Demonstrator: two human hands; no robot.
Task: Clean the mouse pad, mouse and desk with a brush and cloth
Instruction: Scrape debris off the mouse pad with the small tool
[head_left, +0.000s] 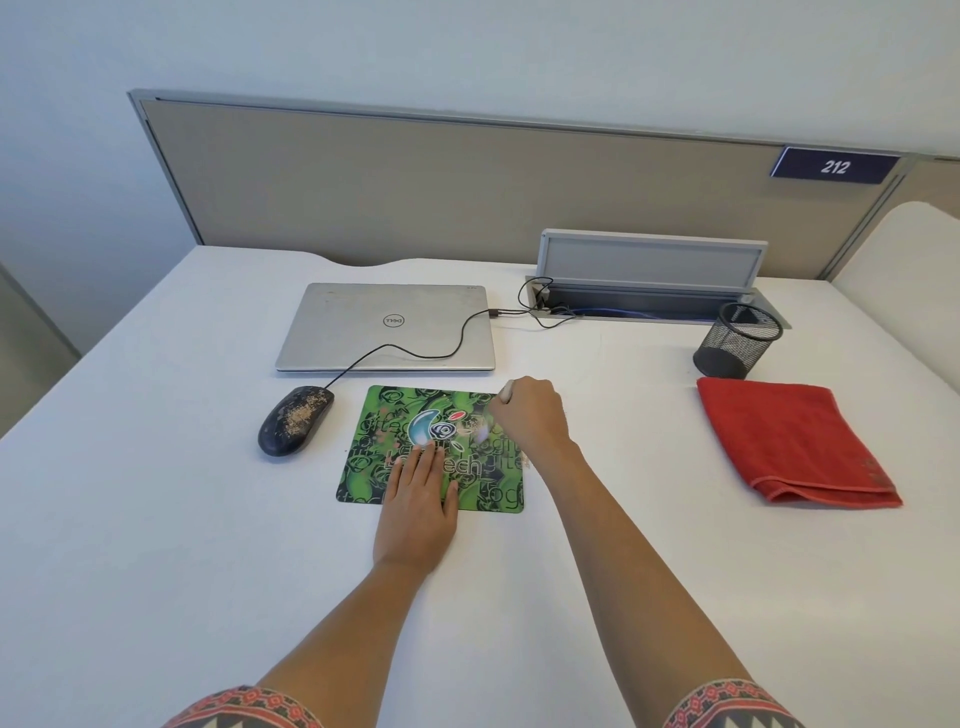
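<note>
— Since the mouse (296, 421) lies at nine o'clock from the mouse pad (374, 431), speckled with tan grit, how would it handle?
— Light, hard and smooth, I'd judge. Its cable runs off at one o'clock across the lid of the laptop (387, 327), so take it by the sides or the cable may tug it round.
— And the pad itself?
— Thin and floppy, and likely to skid on the white bench (156, 519). The left hand (418, 504) lies flat over its six o'clock edge, fingers straight, pinning it down. That seems the sensible hold.
— The right hand (530, 415)?
— Clenched near the pad's two o'clock corner, round the brush (506, 391). Only a pale stub shows above the fist. The bristles are a blur beneath it, so I cannot tell their shape or whether they touch the pad.
— Any grit there?
— A few specks by the three o'clock edge, too small to make out well.
— The cloth (795, 441)?
— Red, folded, well apart at three o'clock. It looks soft and limp, so pinch a folded edge. Both sleeves are cut off at the picture's bottom.
</note>
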